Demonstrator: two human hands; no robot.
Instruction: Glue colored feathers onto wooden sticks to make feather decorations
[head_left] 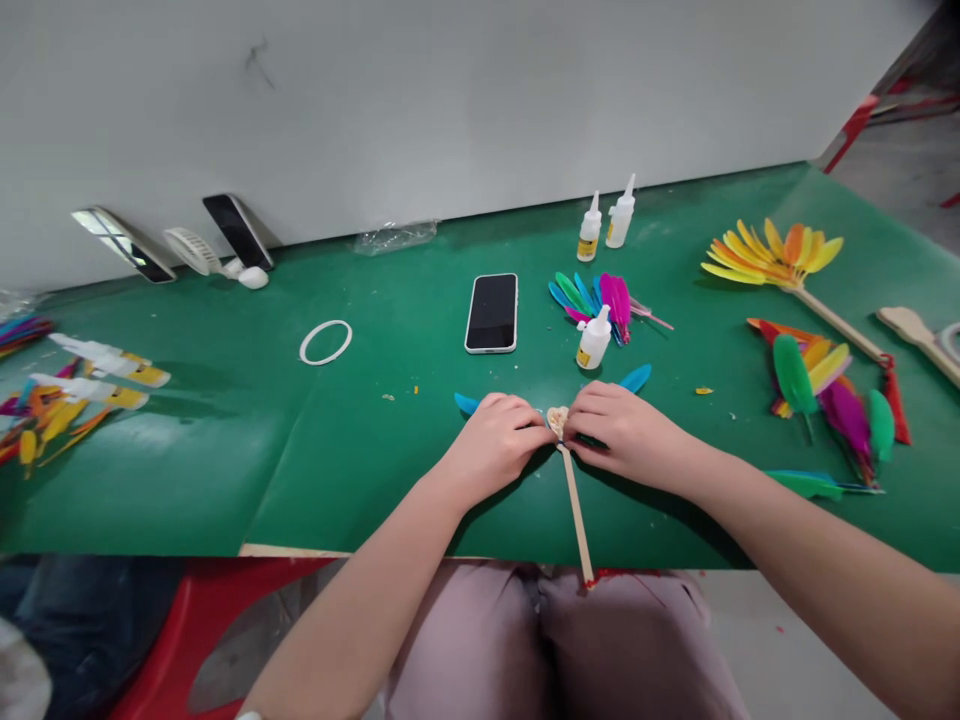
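Note:
A wooden fan handle (576, 510) lies on the table, its broad head (556, 418) smeared with something pale. Its thin lower end, with red thread, points toward my lap. At the head's left edge my left hand (499, 440) is closed in a pinch, and a blue feather (466, 404) sticks out behind its fingers. My right hand (622, 432) pinches at the other edge, with another blue feather (636, 379) showing beyond its knuckles. The quill ends are mostly hidden by my fingers. A white glue bottle (593, 340) stands just past my right hand.
A phone (492, 313), a feather pile (616, 302) and two more glue bottles (589, 230) are farther back. At right lie a yellow feather fan (795, 255), loose feathers (844, 400) and a bare handle (919, 335). A white ring (325, 342) and fallen bottles (112, 362) are leftward.

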